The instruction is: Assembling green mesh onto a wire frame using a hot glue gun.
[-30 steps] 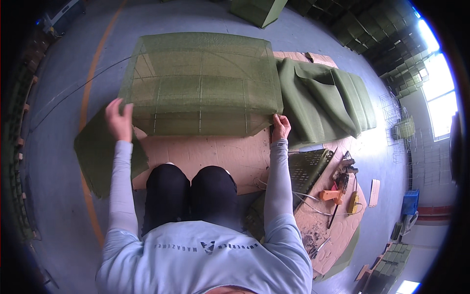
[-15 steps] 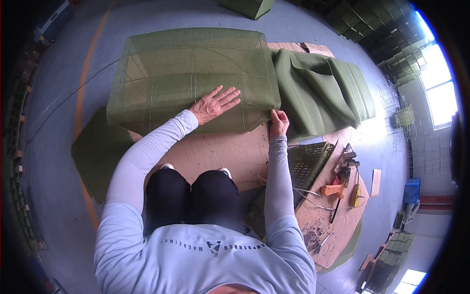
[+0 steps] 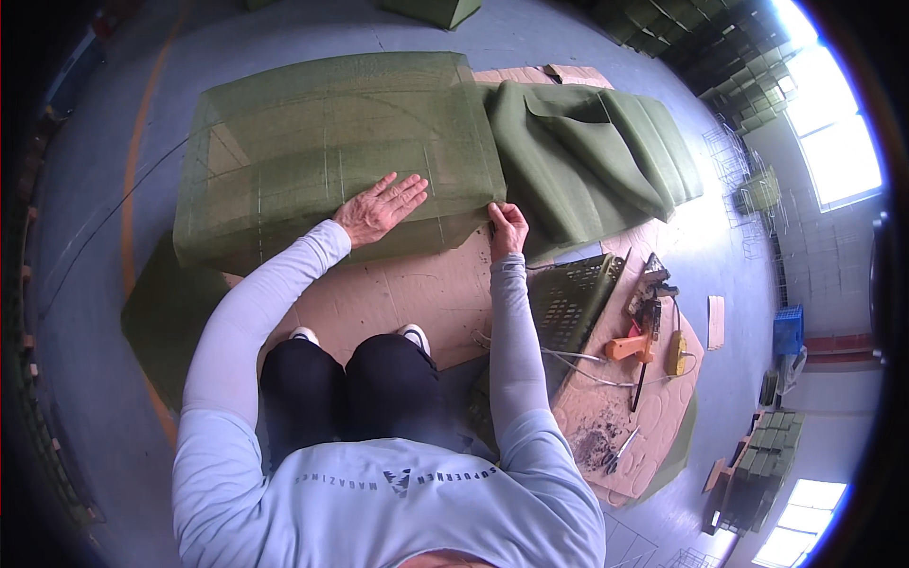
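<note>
A see-through green mesh cover (image 3: 322, 123) is stretched over a wire frame on cardboard in front of me. Flat on its near part lies my left hand (image 3: 374, 213), fingers stretched out. At the cover's near right corner, my right hand (image 3: 508, 227) pinches the mesh edge between thumb and fingers. Beside that corner, on the right, is a folded pile of green mesh sheets (image 3: 587, 161). What lies under the cover shows only dimly through the weave.
Right of me, cardboard (image 3: 597, 435) holds an orange-handled glue gun (image 3: 630, 347), a yellow-handled tool (image 3: 677, 353) and scissors (image 3: 620, 451). A green perforated crate (image 3: 573, 298) stands beneath it. Another green mesh piece (image 3: 156, 322) rests on the floor at left.
The whole view has shifted, so everything appears further left. Both hands keep about the same places on the mesh cover, the left flat and the right pinching the corner.
</note>
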Motion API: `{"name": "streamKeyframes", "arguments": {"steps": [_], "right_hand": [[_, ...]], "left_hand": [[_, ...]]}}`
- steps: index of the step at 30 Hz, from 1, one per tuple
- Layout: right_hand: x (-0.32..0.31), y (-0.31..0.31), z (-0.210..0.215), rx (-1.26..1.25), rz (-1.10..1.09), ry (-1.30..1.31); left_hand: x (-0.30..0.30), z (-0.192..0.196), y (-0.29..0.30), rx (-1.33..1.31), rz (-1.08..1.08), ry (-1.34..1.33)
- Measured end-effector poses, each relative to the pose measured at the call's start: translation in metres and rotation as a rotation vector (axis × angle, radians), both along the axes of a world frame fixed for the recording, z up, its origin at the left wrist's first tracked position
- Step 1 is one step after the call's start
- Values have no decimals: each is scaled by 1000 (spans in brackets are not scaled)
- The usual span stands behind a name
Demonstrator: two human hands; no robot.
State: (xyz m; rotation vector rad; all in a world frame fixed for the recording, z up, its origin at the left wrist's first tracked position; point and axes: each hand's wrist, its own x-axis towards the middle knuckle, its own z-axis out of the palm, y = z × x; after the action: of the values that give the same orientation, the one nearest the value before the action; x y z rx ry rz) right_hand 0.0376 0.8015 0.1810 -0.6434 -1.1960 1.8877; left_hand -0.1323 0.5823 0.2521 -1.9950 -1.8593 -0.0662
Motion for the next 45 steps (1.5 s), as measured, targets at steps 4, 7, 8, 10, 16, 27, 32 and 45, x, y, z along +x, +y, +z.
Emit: {"name": "streamKeyframes", "arguments": {"steps": [4,7,8,10,16,27,32,45], "right_hand": [[11,1,2,222,-156,-46],[18,-22,8,181,-367,-245],[19,-27,8,10,-258,-193],[10,-48,15,-239,-40,-54],[-22,-44,22,-72,-172,6],[79,-10,50,118,-305,-254],[199,-6,111,584,-947,-520],[425,141,16,-118,-879,-1209]], "left_hand": [[2,0,5,-3,-21,-3],[-1,-2,1,-22,-7,-1],[0,-1,2,-18,-11,0],[0,-2,0,-16,-9,-4],[-1,4,1,-1,-22,-4],[25,-3,20,75,25,127],[5,-16,-7,28,219,227],[25,-6,23,152,-29,-301]]}}
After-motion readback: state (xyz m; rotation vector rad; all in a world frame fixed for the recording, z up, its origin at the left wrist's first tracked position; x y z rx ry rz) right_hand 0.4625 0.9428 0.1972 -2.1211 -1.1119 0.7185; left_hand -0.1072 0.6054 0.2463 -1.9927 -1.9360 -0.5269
